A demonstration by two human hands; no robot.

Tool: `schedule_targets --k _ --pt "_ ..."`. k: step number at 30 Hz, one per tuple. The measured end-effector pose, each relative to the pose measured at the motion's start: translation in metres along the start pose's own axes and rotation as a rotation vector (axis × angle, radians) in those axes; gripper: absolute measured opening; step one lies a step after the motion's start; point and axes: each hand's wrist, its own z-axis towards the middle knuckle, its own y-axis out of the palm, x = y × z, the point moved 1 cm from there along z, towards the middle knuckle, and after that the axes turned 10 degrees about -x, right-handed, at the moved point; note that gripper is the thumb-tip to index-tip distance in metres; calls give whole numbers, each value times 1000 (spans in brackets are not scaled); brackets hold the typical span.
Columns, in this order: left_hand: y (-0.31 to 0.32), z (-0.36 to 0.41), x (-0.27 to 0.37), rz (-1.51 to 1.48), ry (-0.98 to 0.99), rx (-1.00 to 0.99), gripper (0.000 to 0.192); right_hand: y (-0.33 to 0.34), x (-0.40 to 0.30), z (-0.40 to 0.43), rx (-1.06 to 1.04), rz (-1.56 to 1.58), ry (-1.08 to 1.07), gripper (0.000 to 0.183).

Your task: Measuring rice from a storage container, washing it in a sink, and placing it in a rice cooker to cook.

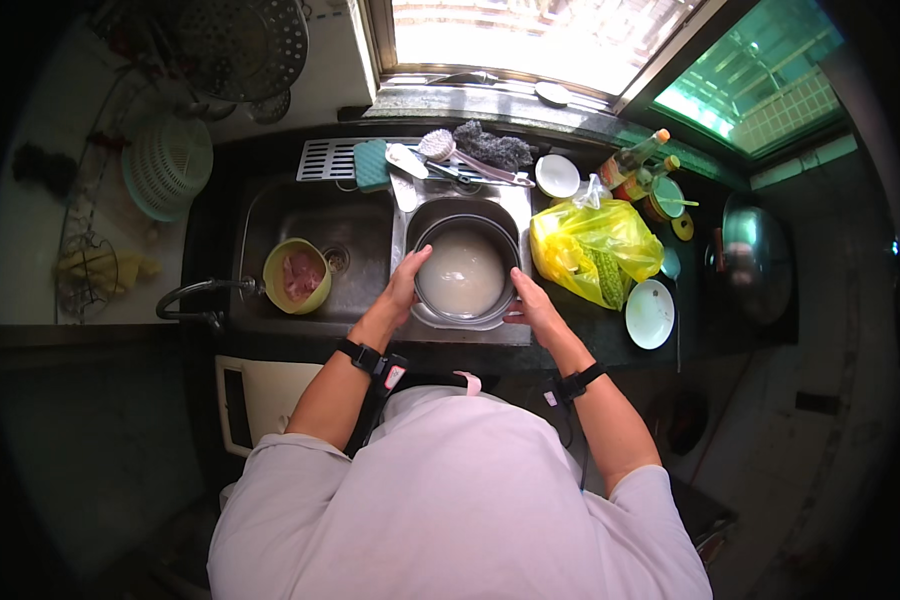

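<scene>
A round metal pot (pixel 463 271) with cloudy whitish water in it stands over the smaller right basin (pixel 418 217) of a steel sink. My left hand (pixel 403 285) grips its left side, thumb up along the rim. On the opposite side my right hand (pixel 534 304) has its thumb at the rim and its fingers lower on the wall. Whether the pot's base touches the basin is hidden, and the cloudy liquid masks what lies at its bottom. In the larger left basin, a yellow-green bowl (pixel 272 283) holds pieces of raw meat (pixel 302 276).
A yellow plastic bag (pixel 570 232) with bitter melon (pixel 606 279) lies right of the sink, beside a white dish (pixel 650 315) and sauce bottles (pixel 634 159). Behind the basins are a teal sponge (pixel 372 165) and a scrub brush (pixel 487 166). The faucet (pixel 195 291) reaches in from the left.
</scene>
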Motion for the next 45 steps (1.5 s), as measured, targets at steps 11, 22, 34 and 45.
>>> schedule_targets --k 11,22,34,45 --pt "3 -8 7 -248 29 -124 57 -14 13 -8 -89 60 -25 66" --pt "-13 -14 20 -224 116 -66 53 -13 17 -8 -135 -6 -50 76" --pt "-4 -15 16 -167 57 -85 48 6 5 -4 -116 5 -46 63" --pt "-26 -12 0 -171 59 -107 57 23 4 2 -85 29 -37 53"
